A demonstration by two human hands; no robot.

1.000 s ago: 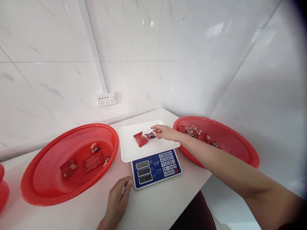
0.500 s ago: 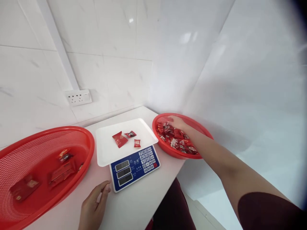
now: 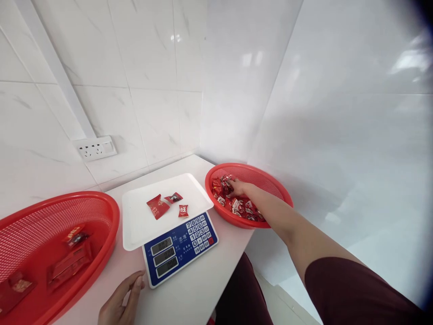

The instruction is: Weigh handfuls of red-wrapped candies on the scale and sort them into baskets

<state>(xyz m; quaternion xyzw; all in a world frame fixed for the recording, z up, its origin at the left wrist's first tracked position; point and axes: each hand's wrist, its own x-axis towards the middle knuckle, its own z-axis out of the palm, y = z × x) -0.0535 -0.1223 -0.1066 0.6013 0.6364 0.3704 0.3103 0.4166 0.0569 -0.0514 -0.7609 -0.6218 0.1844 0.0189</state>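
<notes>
My right hand (image 3: 239,188) reaches into the right red basket (image 3: 248,167), its fingers closed over red wrapped candies (image 3: 226,182) at the left of the pile; the fingertips are partly hidden. My left hand (image 3: 122,299) rests low by the scale's near left corner, thumb and forefinger pressed together with nothing visible in them. Between the baskets stands a blue-and-white digital scale (image 3: 184,246). On its white tray (image 3: 135,225) lie a larger red packet (image 3: 157,206), a red-and-dark wrapped candy (image 3: 173,197) and a small red candy (image 3: 183,211).
At left, a larger red basket (image 3: 113,212) holds several red packets (image 3: 71,266). Both baskets and the scale stand on a white table (image 3: 203,282) against tiled walls. A socket plate (image 3: 94,148) is on the wall behind.
My right hand has gone deeper into the right basket and closed on candies there. The view has shifted slightly to the right. Left hand and tray contents stay as they were.
</notes>
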